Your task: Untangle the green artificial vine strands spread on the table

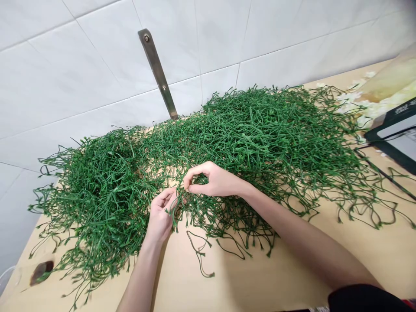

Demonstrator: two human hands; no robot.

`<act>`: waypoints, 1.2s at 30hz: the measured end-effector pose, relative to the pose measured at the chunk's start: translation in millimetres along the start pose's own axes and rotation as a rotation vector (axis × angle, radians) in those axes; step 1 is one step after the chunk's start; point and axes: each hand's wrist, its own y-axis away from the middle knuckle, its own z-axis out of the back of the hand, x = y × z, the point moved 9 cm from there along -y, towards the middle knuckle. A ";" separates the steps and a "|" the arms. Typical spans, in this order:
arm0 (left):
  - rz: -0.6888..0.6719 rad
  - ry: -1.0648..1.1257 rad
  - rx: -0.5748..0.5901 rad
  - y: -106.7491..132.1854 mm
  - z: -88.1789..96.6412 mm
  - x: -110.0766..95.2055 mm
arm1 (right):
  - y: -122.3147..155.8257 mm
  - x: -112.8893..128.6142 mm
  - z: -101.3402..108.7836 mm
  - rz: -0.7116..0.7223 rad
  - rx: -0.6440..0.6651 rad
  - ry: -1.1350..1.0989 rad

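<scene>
Head view: both my bare hands meet near the middle of the table [188, 294], among green stems [260, 125]. My right hand [214, 181] comes in over the stems, thumb and forefinger curled into a ring, their tips pinching a few strands. My left hand [160, 216], just beside it and lower, grips the same small clump between thumb and fingers; how many strands each one has, I cannot tell. The stems lie in a tangled band along the tiled wall [104, 52], with a dense heap to my left and a broader one to my right. Nearer me, a loose sprig [199, 255] lies on bare wood. A metal bracket [157, 71] stands against the tiles; white flowers [386, 106] and a black-edged object [401, 134] sit at far right.
</scene>
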 end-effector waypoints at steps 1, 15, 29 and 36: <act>-0.004 -0.006 0.013 -0.2 -0.9 0.6 | -0.1 0.0 -0.9 0.001 0.010 -0.002; -0.012 -0.063 0.004 3.8 -3.1 -6.7 | 0.0 -9.4 -1.8 -0.103 -0.050 -0.117; -0.080 -0.131 0.063 2.5 -7.5 -7.9 | -1.1 -2.0 -7.2 -0.063 0.016 -0.069; -0.082 -0.156 0.035 3.2 -4.8 -11.4 | -0.5 -3.7 -7.1 -0.107 0.016 -0.082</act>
